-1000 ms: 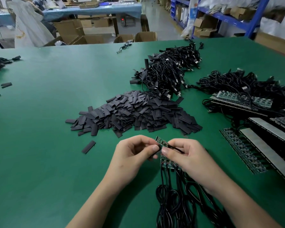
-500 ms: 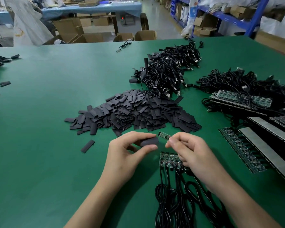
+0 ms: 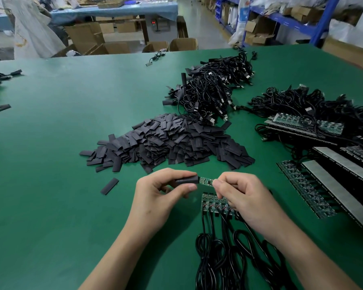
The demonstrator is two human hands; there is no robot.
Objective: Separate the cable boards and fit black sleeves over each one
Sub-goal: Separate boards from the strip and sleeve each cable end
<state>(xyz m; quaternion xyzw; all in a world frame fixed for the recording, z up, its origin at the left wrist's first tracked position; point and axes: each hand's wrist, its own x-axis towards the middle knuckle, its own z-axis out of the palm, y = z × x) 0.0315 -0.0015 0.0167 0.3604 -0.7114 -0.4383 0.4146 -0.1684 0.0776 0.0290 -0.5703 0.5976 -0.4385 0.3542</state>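
Left hand (image 3: 159,195): pinching a black sleeve (image 3: 187,180) between thumb and fingers, just in front of the sleeve pile (image 3: 170,141)
Right hand (image 3: 243,195): pinching the bare end of the single board (image 3: 205,181), level with the sleeve, same side of the pile
Change: gap of half a second ago gone, board tip now inside the sleeve mouth, most of the green still bare
Meaning: separation done for this board, sleeving begun, not finished
Remaining strip (image 3: 215,205): flat on the desk (image 3: 61,143) below the right hand, nearer than the pile, cables (image 3: 228,258) trailing back
Next: likely a straight push to cover the rest
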